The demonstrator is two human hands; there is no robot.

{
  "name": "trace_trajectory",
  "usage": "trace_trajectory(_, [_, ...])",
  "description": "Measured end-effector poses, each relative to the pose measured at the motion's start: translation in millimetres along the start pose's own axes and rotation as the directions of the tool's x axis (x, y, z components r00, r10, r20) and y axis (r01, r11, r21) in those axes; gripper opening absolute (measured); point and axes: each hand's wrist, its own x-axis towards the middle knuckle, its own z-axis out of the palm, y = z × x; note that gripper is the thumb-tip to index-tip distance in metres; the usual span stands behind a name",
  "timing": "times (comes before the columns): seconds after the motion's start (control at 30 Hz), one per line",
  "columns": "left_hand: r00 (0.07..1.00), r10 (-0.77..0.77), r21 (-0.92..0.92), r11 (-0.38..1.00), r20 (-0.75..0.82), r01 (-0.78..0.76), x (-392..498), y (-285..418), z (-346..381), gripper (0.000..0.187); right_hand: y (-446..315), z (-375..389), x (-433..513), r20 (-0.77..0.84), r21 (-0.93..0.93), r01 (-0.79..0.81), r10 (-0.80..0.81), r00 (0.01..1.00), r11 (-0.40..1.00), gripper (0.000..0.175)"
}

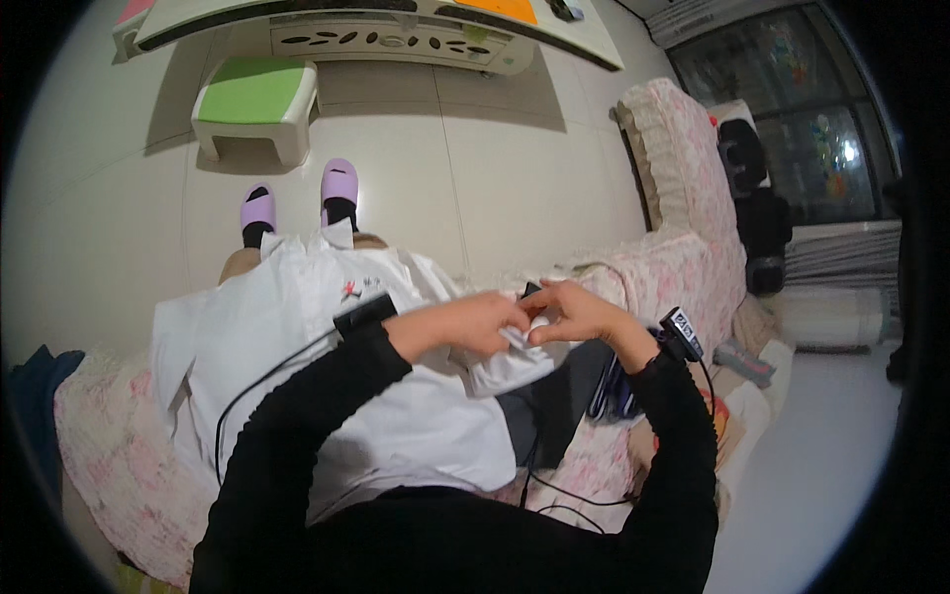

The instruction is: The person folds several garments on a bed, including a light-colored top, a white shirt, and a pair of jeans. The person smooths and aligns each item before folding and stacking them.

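Note:
A white long-sleeved shirt (274, 349) with a small red emblem and some writing lies spread over my lap, its collar towards my knees. My left hand (482, 324) reaches to the right, its fingers at the end of one white sleeve. My right hand (575, 312) meets it there from the other side, with thumb and fingers curved around a bit of the white cloth. The fingertips of both hands are close together and partly hide the cloth between them. A small wired device is strapped at each wrist.
I sit on a sofa with a pink floral cover (668, 275). Dark folded clothes (549, 401) and a grey item (742, 364) lie to the right. Ahead stand a green-topped plastic stool (252, 93) and a table (579, 33). Cables run beside my lap.

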Motion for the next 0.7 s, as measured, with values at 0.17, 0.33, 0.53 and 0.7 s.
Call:
trace_trajectory(0.17, [0.969, -0.054, 0.077, 0.994, -0.241, 0.075, -7, 51, -7, 0.027, 8, 19, -70, -0.185, -0.556, -0.066, -0.046, 0.982, 0.828, 0.028])
trace_trajectory(0.33, [0.913, -0.118, 0.179, 0.963, -0.390, 0.201, -21, 62, -12, 0.032, -5, 29, -127, -0.603, -0.372, -0.109, -0.151, 0.783, 0.922, 0.019])
trace_trajectory(0.53, [0.811, 0.514, 0.702, 0.686, -0.280, -0.192, 12, 115, -17, 0.058, -74, -10, -145, -0.711, -0.276, -0.221, -0.044, 0.702, 0.936, 0.026])
trace_trajectory(0.7, [0.953, -0.049, 0.444, 0.877, -0.300, 0.184, 53, 174, -30, 0.058, -95, -5, -133, -0.792, -0.068, 0.385, -0.284, 0.540, 0.920, 0.038])
